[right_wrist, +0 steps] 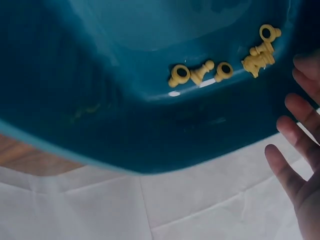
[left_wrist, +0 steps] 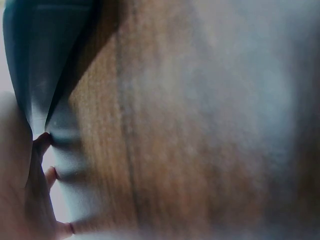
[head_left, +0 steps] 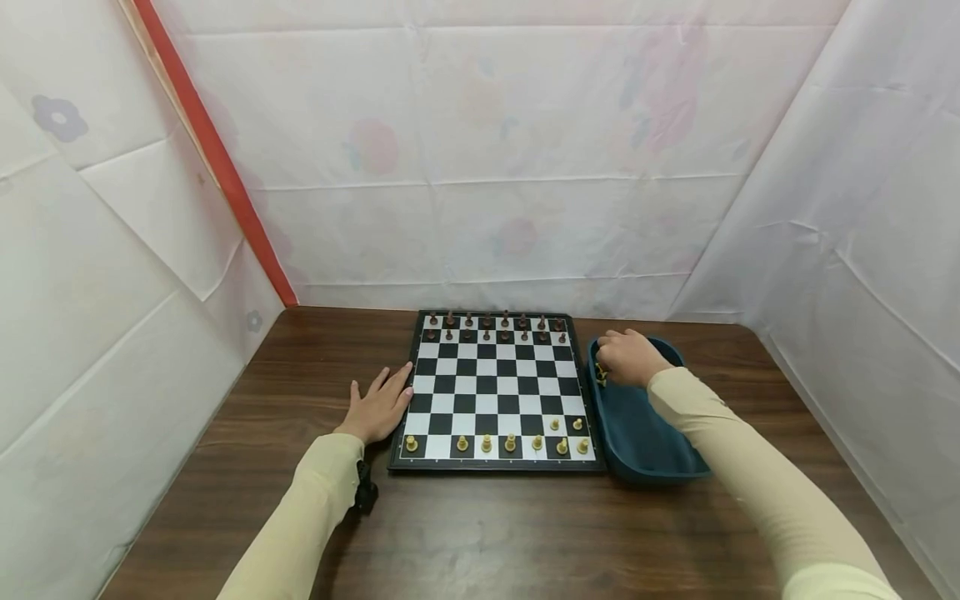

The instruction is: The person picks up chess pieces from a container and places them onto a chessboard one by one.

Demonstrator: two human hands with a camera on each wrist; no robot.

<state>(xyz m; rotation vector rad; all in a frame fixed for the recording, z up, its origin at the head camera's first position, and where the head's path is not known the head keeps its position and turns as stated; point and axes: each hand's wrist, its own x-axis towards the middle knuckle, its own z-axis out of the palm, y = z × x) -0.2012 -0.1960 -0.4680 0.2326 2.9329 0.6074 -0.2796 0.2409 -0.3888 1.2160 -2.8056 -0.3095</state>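
A black-and-white chessboard [head_left: 476,386] lies on the table between the hands. Spread flat, the left hand [head_left: 380,408] rests by the board's left side, fingertips touching its edge. Over the far end of a blue tray [head_left: 651,477] reaches the right hand [head_left: 632,357]; the right wrist view shows its fingers [right_wrist: 300,135] apart and loosely bent, nothing visible between them. Several yellow chess pieces lie in the tray, among them a pawn [right_wrist: 201,72] and a knight [right_wrist: 257,62]. On the board, yellow pieces [head_left: 510,442] line the near side, with two yellow pawns [head_left: 554,424] ahead at right.
Two rows of dark brown chess pieces [head_left: 486,321] stand along the board's far side. The tray sits close against the board's right edge. White sheeting [head_left: 480,167] rises behind the brown wooden table [head_left: 480,533] and on both sides, with a red strip [head_left: 217,158] at left.
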